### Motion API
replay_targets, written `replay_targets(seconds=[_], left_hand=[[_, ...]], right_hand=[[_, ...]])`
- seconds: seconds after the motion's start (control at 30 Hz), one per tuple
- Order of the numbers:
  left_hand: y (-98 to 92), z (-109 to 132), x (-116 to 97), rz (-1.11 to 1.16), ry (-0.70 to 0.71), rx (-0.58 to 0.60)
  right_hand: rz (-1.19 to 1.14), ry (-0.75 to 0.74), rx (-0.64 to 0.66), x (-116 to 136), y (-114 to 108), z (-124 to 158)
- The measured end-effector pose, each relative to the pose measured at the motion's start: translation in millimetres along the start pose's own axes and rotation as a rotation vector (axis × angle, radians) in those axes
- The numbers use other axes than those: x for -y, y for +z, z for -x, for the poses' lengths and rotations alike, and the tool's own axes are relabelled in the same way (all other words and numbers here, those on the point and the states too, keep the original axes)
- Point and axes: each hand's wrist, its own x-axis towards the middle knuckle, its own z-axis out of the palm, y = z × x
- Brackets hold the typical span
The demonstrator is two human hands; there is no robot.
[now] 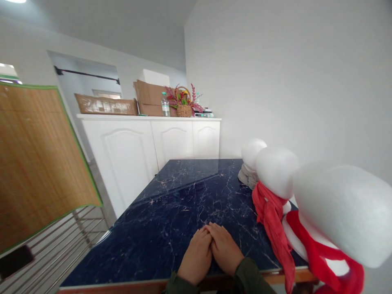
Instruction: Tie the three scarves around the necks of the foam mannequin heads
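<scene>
My left hand (197, 254) and my right hand (226, 248) lie flat near the front edge of a dark blue, marble-patterned table (183, 204). Their fingers stretch forward and meet at the tips, with nothing visible in them. The right fingertips slightly overlap the left ones. Nearest to my right hand, on the table's right side, is a white foam head (277, 169) with a red scarf (268, 218) around its neck. Closer to me stands a larger-looking white foam head (343, 204) with a red and white scarf (315, 247). A third foam head (252, 152) wears a grey scarf (247, 176) behind them.
White cabinets (128, 155) stand beyond the table, bearing cardboard boxes (150, 98), a water bottle (165, 105) and a flower basket (184, 110). At left, a bamboo mat (39, 159) hangs over a metal rack (73, 237). A white wall (284, 73) borders the right.
</scene>
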Motion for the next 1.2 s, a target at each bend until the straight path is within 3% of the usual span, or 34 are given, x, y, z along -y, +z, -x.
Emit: replay_targets(seconds=[1.2], left_hand=[[1.4,-0.1,0.3,-0.021,0.002,-0.018]], right_hand=[[-0.006,-0.032,-0.049,2.5,-3.2,2.1]])
